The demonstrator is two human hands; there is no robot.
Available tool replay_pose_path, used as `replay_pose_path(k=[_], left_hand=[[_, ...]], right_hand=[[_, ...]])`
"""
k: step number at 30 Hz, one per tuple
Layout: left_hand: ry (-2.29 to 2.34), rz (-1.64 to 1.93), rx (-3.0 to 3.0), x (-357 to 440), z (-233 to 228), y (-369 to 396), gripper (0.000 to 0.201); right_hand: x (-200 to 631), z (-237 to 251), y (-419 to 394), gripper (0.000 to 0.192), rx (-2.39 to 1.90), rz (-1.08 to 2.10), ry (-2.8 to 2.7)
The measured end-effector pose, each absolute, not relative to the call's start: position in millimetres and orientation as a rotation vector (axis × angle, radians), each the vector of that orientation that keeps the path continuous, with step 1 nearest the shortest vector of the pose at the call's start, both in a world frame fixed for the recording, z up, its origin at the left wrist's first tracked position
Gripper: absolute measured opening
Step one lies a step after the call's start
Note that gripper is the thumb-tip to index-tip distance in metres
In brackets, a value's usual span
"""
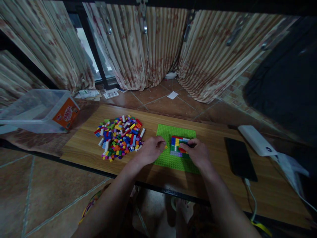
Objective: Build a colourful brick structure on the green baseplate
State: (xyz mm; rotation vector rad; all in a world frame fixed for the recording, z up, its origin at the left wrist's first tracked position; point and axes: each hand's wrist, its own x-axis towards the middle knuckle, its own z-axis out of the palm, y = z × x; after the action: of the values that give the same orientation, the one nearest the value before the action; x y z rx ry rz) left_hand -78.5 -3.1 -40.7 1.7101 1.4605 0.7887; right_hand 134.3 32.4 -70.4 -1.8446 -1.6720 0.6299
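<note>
A bright green studded baseplate lies on the wooden board, with a low build of toy bricks in red, blue, white, yellow, green and purple on it. My right hand is over the build's right side, thumb and fingers closed against its bricks. A red brick shows just below the thumb; the fingers partly cover that side. Above the plate's left edge, my left hand is closed in a pinch, with a small yellow brick at its fingertips.
A heap of loose mixed bricks lies left of the plate. A clear plastic bin stands at the far left. To the right are a black phone with a cable and a white power bank. Striped curtains hang behind.
</note>
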Motion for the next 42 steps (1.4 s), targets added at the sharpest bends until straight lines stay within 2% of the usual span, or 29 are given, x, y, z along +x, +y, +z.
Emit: replay_pose_path(k=[8, 14, 19, 26, 29, 35, 42], left_hand=[[1.304, 0.86, 1.52, -71, -46, -4, 0.019], [1.232, 0.932, 1.504, -61, -49, -4, 0.023], [1.384, 0.881, 1.689, -75, -44, 0, 0.025], [1.815, 0.938, 1.816, -141, -29, 12, 0.022], [1.982, 0.896, 1.763, -163, -24, 9, 0.021], [2.17, 0.687, 1.712, -170, -19, 1, 0.03], [2.221, 0.562, 1.702, -174, -24, 0, 0.032]], right_hand=[[131, -67, 35, 0.034, -1.803, 0.688, -1.64], [134, -65, 33, 0.035, -1.784, 0.688, -1.679], [141, -64, 35, 0.042, -1.816, 0.757, -1.701], [150, -58, 42, 0.039, -1.914, 0.455, -1.628], [134, -51, 32, 0.033, -1.748, 0.373, -1.624], [60, -46, -6, 0.02, -1.177, 0.671, -1.946], [5, -65, -19, 0.017, -1.064, 0.773, -2.15]])
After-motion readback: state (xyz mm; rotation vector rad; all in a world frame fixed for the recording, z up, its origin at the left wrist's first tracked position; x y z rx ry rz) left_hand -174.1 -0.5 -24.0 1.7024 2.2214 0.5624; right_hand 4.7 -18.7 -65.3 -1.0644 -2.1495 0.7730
